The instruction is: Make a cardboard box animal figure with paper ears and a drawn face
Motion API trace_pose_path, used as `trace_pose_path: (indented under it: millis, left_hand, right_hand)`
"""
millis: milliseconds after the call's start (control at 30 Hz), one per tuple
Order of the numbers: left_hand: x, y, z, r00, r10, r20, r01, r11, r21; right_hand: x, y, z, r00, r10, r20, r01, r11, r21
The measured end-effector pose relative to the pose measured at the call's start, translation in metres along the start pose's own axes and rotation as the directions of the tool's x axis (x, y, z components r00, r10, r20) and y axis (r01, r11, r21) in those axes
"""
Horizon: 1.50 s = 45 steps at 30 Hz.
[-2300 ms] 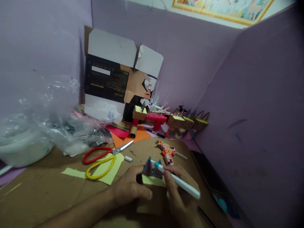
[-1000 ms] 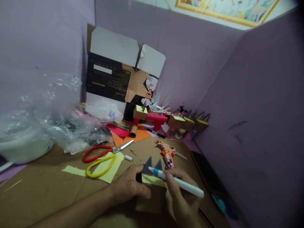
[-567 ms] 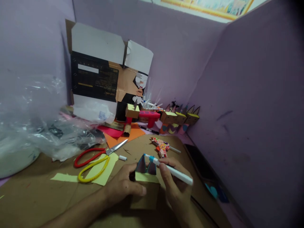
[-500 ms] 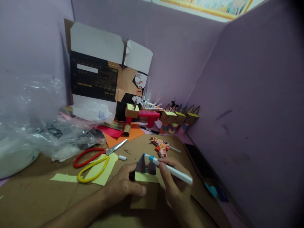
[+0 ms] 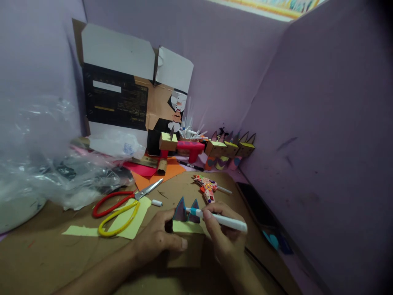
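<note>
My left hand [image 5: 158, 237] grips a small cardboard box [image 5: 187, 252] by its left side, thumb across the front. The box has a pale yellow top and two pointed ears [image 5: 180, 211] with blue edges. Between the fingers of my right hand [image 5: 225, 233] is a white marker [image 5: 229, 221] with a blue collar, its tip at the right edge of the left ear. A white marker cap [image 5: 156, 203] lies on the cardboard behind my left hand. Scissors [image 5: 135, 200] with one red and one yellow handle rest on yellow paper to the left.
A patterned glue gun [image 5: 207, 188] lies beyond my right hand. Plastic wrap [image 5: 61, 164] is at the left. Several eared box figures [image 5: 216, 148] stand at the back, near an opened carton [image 5: 116, 94]. A dark phone-like slab [image 5: 256, 205] lies at the right.
The marker tip has moved from the top of the left ear down to its right edge. The view has shifted slightly.
</note>
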<state>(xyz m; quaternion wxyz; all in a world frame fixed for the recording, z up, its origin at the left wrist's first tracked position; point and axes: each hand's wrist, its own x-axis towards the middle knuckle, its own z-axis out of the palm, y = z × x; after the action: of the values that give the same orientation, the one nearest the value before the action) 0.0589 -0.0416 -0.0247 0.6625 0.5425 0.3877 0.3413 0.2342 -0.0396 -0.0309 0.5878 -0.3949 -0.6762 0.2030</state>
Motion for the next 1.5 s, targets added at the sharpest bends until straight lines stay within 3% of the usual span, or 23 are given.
trace_pose_path:
  millis: [800,1033,1100,1500]
  left_hand:
    - [-0.0002,-0.0012,-0.0006,1.000,0.005,-0.020,-0.004,0.998,0.066]
    - [0.0010,0.0013,0.0003,1.000,-0.006,0.012,0.006,1.000,-0.021]
    - [0.0011,0.0007,0.0004,1.000,0.002,0.023,-0.001,0.999,-0.033]
    - [0.0006,0.0013,-0.0003,0.999,0.000,0.038,0.000,1.000,-0.015]
  right_hand:
    - [0.0012,-0.0006,0.0007,0.999,0.027,0.038,-0.024,0.996,-0.089]
    - [0.0012,0.0021,-0.0036,0.976,0.151,-0.158,-0.138,0.986,0.089]
    - [0.0020,0.0010,-0.0036,0.974,0.156,-0.167,-0.139,0.984,0.108]
    - [0.0021,-0.0004,0.0004,0.999,0.046,-0.009,-0.045,0.999,0.015]
